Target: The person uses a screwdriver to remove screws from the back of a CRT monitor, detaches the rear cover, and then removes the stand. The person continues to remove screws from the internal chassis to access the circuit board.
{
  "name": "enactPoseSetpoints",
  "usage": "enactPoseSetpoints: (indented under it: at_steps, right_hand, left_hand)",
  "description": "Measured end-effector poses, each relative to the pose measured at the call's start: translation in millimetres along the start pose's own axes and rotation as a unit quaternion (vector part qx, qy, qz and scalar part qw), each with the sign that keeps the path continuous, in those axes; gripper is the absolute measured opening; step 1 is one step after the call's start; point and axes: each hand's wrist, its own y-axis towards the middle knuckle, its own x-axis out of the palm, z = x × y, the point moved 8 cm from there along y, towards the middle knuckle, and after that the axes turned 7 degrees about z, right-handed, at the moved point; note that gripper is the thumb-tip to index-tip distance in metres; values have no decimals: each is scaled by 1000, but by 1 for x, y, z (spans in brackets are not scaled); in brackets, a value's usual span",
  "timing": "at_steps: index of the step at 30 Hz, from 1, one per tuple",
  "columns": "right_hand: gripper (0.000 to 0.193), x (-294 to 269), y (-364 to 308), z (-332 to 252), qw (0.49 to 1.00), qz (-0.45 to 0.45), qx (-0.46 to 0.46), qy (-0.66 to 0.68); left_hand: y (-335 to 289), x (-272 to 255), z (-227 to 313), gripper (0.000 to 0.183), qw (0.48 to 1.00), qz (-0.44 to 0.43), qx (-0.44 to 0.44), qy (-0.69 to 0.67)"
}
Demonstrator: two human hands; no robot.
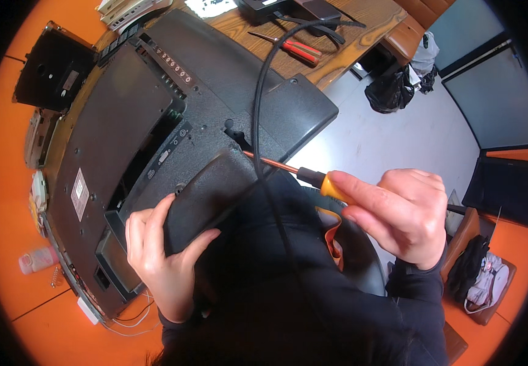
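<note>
Screwdriver w/ yellow handle, black collar & thin copper-coloured shaft (303,175) is in the R hand (407,216), thumb & fingers closed on the handle. Its long axis runs from R hand leftward & a bit up the view, tip end meeting the upper R corner of a black, rounded, textured plastic block (212,195), just below a dark opening (234,131). Tip itself is hidden; can't tell if it's in a gap or only behind the corner.

L hand (166,268) grips the block's lower L end, fingers along the L side, thumb on the near side. So block lies betw. the hands, long axis slanting from L hand up to the R. L hand is nearer (touching); R hand is well apart, reaching it only via the shaft. Can't tell if block's fixed or loose.

Block lies over the near side of a big black plastic display housing (117,116), back facing up, w/ port strips & pale label. Thick black cable (258,91) crosses housing & shaft near the tip.

Housing rests on a brown wood-grain table (373,30); red-handled screwdriver (300,52) lies at the far side. Room: pale floor (416,134) to the R, shiny black plastic bag (390,93) on it.
</note>
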Motion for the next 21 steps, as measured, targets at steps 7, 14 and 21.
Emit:
enactPoseSetpoints:
  at_steps: [7, 14, 21]
  right_hand:
    - [24, -4, 8, -21, 996, 51, -35, -71]
    - [28, -47, 11, -35, 993, 36, -96, -66]
    - [48, -9, -33, 68, 776, 348, 216, 479]
  left_hand:
    - [-2, 7, 4, 53, 1000, -16, 6, -8]
    - [-9, 20, -3, 49, 999, -30, 28, 19]
    - [-14, 21, -5, 59, 998, -44, 43, 24]
